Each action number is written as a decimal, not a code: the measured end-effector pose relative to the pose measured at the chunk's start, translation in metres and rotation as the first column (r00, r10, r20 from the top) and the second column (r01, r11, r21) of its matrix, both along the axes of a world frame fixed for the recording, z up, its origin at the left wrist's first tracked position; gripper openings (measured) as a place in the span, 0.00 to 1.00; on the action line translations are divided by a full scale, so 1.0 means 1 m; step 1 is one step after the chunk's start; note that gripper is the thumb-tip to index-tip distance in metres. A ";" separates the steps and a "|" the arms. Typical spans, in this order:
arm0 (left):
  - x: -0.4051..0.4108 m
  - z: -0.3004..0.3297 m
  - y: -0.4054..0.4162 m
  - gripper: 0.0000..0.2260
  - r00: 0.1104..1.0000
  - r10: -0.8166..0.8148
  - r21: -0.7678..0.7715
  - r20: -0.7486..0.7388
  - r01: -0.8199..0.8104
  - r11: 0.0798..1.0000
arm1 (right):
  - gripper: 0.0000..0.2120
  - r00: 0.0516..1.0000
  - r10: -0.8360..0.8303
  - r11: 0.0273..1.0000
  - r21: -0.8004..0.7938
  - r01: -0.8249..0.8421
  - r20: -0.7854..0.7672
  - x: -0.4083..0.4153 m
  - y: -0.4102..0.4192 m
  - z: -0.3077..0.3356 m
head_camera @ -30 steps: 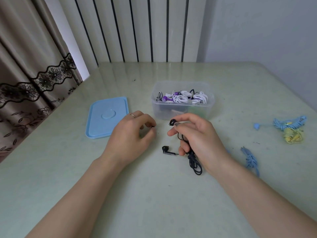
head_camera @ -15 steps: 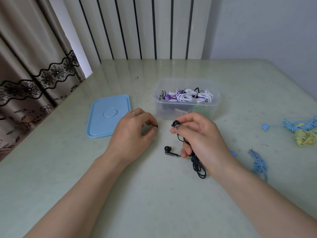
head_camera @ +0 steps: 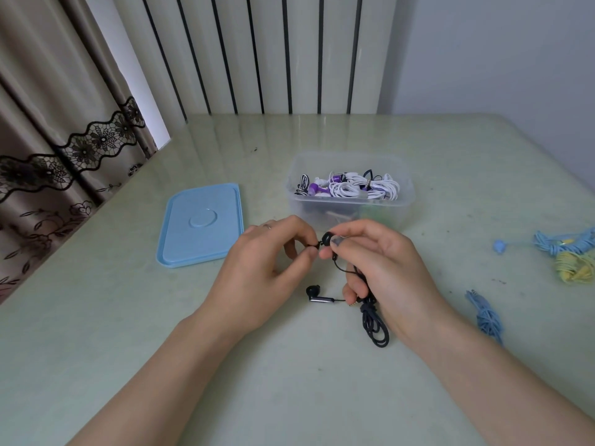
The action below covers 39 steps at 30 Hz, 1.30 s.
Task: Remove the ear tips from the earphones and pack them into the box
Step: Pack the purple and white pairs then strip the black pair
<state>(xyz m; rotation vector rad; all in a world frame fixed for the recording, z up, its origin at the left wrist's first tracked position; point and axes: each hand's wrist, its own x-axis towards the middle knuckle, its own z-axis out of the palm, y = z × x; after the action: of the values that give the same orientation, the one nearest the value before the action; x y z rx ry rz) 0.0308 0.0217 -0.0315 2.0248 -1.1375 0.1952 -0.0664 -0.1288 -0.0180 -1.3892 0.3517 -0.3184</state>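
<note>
My right hand (head_camera: 376, 268) holds a pair of black wired earphones (head_camera: 373, 320), pinching one black earbud (head_camera: 327, 238) at its fingertips with the coiled cable hanging below the palm. My left hand (head_camera: 267, 268) pinches a small black ear tip (head_camera: 314, 245) right beside that earbud. The other black earbud (head_camera: 317, 293) lies on the table between my hands. The clear plastic box (head_camera: 349, 207) stands just behind my hands and holds white, purple and black earphones.
A light blue lid (head_camera: 201, 225) lies flat left of the box. Blue earphones (head_camera: 486, 317) lie to the right, with a blue bundle (head_camera: 561, 241) and a yellow bundle (head_camera: 574, 268) near the right edge. Curtains hang at the left.
My two hands have come together, so the left fingertips now meet the earbud held by the right hand. The view has shifted slightly.
</note>
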 end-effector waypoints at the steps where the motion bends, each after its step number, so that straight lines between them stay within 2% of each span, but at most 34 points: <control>1: 0.000 0.000 0.000 0.05 1.000 0.001 -0.007 -0.011 -0.001 1.000 | 0.04 1.000 0.001 1.000 -0.005 -0.001 0.002 0.000 0.000 0.000; 10: 0.002 0.000 0.002 0.06 0.994 -0.018 -0.069 -0.112 0.011 0.998 | 0.04 0.999 0.034 0.995 -0.095 -0.031 0.027 -0.001 0.000 -0.002; 22: 0.000 0.002 0.001 0.05 0.990 -0.047 -0.086 -0.130 0.036 0.996 | 0.05 0.999 0.028 0.990 -0.142 -0.021 0.047 0.000 -0.001 -0.006; 39: 0.000 0.002 0.002 0.08 0.989 -0.076 -0.090 -0.128 0.065 0.994 | 0.05 0.999 0.008 0.996 -0.088 -0.005 0.036 0.001 -0.002 -0.007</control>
<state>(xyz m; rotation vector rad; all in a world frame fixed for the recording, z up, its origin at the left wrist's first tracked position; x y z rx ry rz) 0.0311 0.0237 -0.0299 1.8902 -1.0977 0.0732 -0.0653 -0.1307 -0.0245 -1.4691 0.3056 -0.3569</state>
